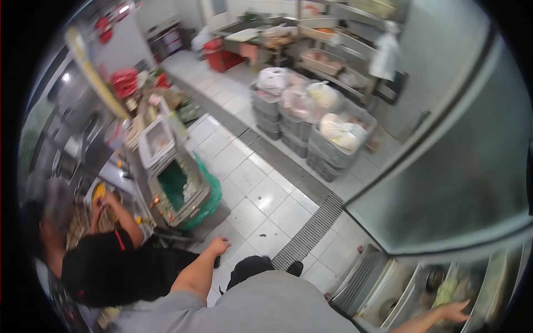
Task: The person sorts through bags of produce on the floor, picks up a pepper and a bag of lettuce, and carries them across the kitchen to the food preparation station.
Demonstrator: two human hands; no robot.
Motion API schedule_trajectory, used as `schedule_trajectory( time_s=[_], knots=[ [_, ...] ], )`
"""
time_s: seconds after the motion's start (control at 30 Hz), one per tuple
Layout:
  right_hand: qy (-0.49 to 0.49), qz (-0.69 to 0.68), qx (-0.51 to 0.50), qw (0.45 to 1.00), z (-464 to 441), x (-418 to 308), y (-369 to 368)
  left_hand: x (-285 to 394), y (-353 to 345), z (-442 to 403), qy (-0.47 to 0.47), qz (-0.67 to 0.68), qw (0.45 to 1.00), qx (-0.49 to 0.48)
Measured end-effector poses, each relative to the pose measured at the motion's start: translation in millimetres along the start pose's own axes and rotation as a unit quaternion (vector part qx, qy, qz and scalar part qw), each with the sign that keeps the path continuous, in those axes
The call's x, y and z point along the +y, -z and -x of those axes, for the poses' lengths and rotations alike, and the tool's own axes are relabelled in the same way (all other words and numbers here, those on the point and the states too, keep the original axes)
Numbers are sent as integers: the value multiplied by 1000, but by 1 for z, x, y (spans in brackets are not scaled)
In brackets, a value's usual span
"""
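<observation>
My right hand [454, 312] reaches over an open pull-out unit with pale compartments [401, 283] at the lower right. Its fingers are stretched out, and no object shows in them. Right beside that hand lies a pale green vegetable-like item [446, 291], too blurred to name. A dark round container [435, 277] sits in the same unit. My left hand [219, 245] hangs over the tiled floor at my side, its fingers curled in with nothing visible in them.
A large grey panel with a dark frame [444, 161] stands at the right. Stacked grey crates [341, 147] hold bagged goods. A bin with a green liner [208, 197] is ahead left. A co-worker in black [105, 266] handles something yellow. A drain grate [308, 230] crosses the floor.
</observation>
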State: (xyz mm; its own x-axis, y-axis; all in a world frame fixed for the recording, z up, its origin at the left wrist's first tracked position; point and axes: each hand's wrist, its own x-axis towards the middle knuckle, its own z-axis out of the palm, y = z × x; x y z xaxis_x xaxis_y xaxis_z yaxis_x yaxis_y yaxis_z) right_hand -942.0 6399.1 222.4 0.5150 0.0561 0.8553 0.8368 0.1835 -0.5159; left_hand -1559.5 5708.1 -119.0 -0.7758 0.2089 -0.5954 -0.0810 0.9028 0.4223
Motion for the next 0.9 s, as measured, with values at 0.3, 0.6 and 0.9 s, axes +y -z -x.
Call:
schedule_trajectory(
  time_s=[0.3,0.6,0.9],
  knots=[
    [-72,-548,-604,574,308,-385,93,-92,-69,71,196,54,965,-168],
    [306,-197,-883,297,555,-361,20,-15,-6,-131,29,-11,996,-79],
    [239,34,-958,156,643,-324,-45,263,237,-216,-235,473,838,-136]
  ],
)
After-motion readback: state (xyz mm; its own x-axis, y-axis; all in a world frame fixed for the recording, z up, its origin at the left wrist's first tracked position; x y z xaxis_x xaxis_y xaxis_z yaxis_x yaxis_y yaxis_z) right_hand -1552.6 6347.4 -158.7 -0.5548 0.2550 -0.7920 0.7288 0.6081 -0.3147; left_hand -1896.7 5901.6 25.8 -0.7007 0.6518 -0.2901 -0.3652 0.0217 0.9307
